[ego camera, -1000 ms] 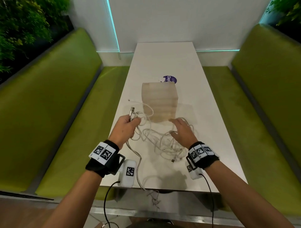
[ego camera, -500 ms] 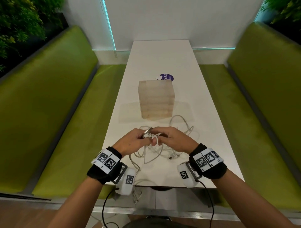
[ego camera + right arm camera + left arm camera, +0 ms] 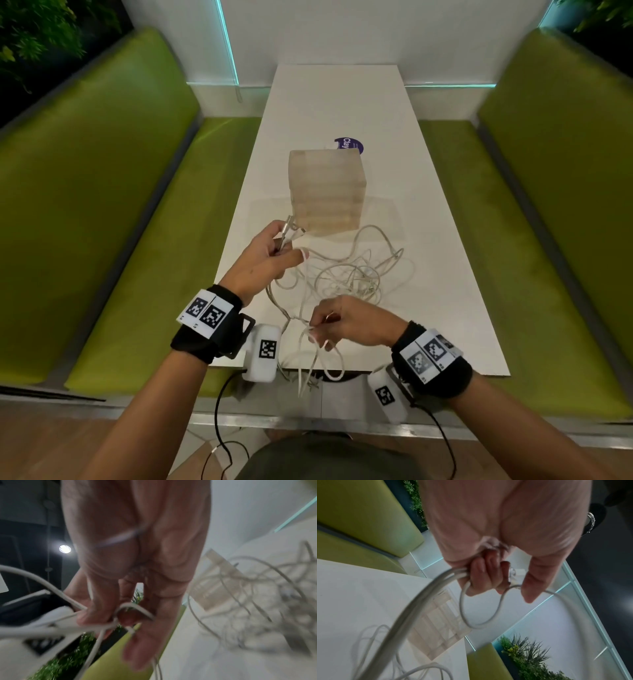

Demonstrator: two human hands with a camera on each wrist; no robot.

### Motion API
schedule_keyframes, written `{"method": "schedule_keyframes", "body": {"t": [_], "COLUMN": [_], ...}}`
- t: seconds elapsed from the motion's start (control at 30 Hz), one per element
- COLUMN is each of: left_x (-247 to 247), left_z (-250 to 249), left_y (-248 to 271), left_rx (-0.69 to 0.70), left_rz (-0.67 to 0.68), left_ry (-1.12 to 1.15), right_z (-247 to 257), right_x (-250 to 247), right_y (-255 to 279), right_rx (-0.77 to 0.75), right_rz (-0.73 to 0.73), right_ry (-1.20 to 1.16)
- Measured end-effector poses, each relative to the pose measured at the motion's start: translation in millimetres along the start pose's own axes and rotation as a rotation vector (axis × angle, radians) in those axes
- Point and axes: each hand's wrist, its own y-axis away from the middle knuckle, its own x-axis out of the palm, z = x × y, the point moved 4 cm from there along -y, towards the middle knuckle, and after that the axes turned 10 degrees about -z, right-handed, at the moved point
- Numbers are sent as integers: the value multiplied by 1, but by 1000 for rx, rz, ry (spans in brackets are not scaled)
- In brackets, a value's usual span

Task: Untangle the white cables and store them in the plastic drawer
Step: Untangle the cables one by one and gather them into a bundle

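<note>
A tangle of white cables (image 3: 356,274) lies on the white table (image 3: 445,291) in front of the translucent plastic drawer unit (image 3: 327,190). My left hand (image 3: 270,257) grips several cable ends, their metal plugs (image 3: 287,231) sticking up beside the drawer unit's near left corner. In the left wrist view the curled fingers (image 3: 486,576) hold the white cables (image 3: 426,601), which loop down. My right hand (image 3: 339,323) pinches cable strands near the table's front edge; loops (image 3: 315,366) hang below it. The right wrist view shows thumb and fingers (image 3: 96,614) pinching crossed cables (image 3: 109,624).
Green padded benches (image 3: 102,205) (image 3: 555,205) flank the table on both sides. A purple round sticker (image 3: 349,145) lies behind the drawer unit. A white wall closes the far end. Plants (image 3: 41,31) stand behind the left bench.
My hands, together over the tangle half a second ago, have parted: the left rose toward the drawer with the plugs, the right pulled strands back to the table's front edge.
</note>
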Motion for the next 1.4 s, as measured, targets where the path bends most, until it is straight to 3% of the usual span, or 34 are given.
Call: {"method": "schedule_keyframes", "body": {"t": [0.27, 0.5, 0.73, 0.87, 0.97, 1.07, 1.17, 1.3, 1.4], "left_x": [8, -8, 0, 0, 1, 2, 3, 7, 13], "left_z": [9, 2, 0, -2, -4, -5, -4, 0, 5], "left_y": [6, -3, -2, -3, -3, -3, -3, -2, 0], "left_rx": [9, -4, -3, -22, -30, -29, -44, -71, -78], "left_rz": [62, -95, -129, -136, -138, -130, -81, -23, -11], "left_ry": [-129, 24, 105, 173, 201, 225, 268, 309, 272], "right_z": [-24, -64, -93, -97, -93, -88, -88, -104, -110], "right_x": [21, 28, 46, 39, 22, -9, -41, -61, -66], "right_y": [0, 4, 6, 9, 3, -9, -17, -26, -29], "right_rx": [-58, 66, 165, 180, 79, 2, -23, 93, 99], "right_rz": [-49, 95, 186, 252, 115, -217, -518, -502, -488], "right_ry": [268, 361, 495, 460, 525, 501, 642, 840, 879]}}
